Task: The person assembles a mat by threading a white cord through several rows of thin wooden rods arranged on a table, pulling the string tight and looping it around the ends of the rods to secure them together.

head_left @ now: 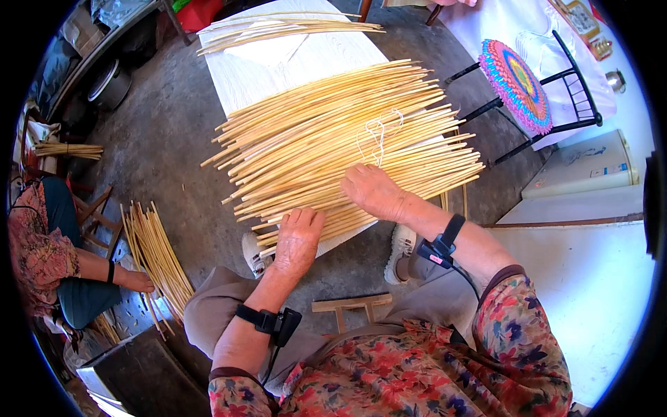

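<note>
A broad layer of long, thin yellow stalks [326,132] lies side by side across a low white table [233,80]. My left hand [299,240] rests at their near edge, its fingers curled down over the nearest stalks. Farther right, my right hand [375,191] is closed and pressed low against the stalks; its fingertips are hidden, so what they pinch does not show. Just beyond that hand a loose white string [377,139] lies tangled on top of the layer.
Several more stalks [299,29] lie at the table's far end. To the left, a person's hand [139,281] is at another pile of stalks [160,250]. A black chair [573,76] with a colourful round cover [517,87] stands right. A wooden stool [352,306] shows below me.
</note>
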The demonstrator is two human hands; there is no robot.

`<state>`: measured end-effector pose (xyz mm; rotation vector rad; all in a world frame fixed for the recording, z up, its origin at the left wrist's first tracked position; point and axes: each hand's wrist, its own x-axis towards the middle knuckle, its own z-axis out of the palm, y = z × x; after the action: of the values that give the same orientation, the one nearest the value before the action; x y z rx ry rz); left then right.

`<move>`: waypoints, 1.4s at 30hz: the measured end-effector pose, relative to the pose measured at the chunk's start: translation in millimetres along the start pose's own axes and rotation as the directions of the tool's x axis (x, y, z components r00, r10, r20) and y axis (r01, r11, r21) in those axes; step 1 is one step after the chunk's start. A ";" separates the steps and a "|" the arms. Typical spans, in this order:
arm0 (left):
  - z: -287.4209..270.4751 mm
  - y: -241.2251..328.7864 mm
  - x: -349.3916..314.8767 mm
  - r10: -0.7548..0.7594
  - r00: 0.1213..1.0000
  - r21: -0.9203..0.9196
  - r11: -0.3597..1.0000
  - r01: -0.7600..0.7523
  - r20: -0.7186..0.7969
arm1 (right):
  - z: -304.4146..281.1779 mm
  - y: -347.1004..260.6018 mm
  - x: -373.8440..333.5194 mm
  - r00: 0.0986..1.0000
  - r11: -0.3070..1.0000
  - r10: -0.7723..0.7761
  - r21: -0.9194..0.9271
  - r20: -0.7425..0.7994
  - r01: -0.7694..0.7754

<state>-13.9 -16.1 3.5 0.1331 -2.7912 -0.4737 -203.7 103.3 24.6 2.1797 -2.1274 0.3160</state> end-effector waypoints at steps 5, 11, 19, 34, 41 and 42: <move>-0.3 0.1 0.6 0.002 1.000 0.002 1.000 -0.002 0.017 | -5.4 2.9 21.6 0.998 0.997 -0.007 -0.078 -0.061 0.003; -1.3 0.9 -0.6 -0.002 0.999 -0.028 1.000 0.003 0.035 | -12.2 31.7 42.0 0.980 0.969 0.126 -0.192 -0.152 -0.154; 2.2 1.3 -2.0 0.038 0.999 0.006 0.999 -0.038 0.013 | 12.3 23.2 44.9 0.874 0.894 0.442 0.012 -0.202 -0.449; 6.9 13.8 -5.1 0.068 0.992 0.070 0.995 -0.076 0.106 | 24.7 -8.2 46.3 0.508 -0.497 0.743 0.867 0.436 -0.018; 13.6 9.8 -10.5 0.054 0.998 0.038 0.998 -0.056 0.039 | 33.2 -8.5 56.4 0.539 -0.376 0.784 0.926 0.308 0.019; 17.6 12.5 -12.0 0.055 0.998 0.040 0.998 -0.057 0.039 | 32.9 -9.1 52.0 0.553 -0.368 0.772 0.930 0.312 -0.012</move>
<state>-8.5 2.7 -11.5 0.0551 -2.8343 -0.4091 -190.8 46.2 3.9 0.3431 -2.2390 3.1390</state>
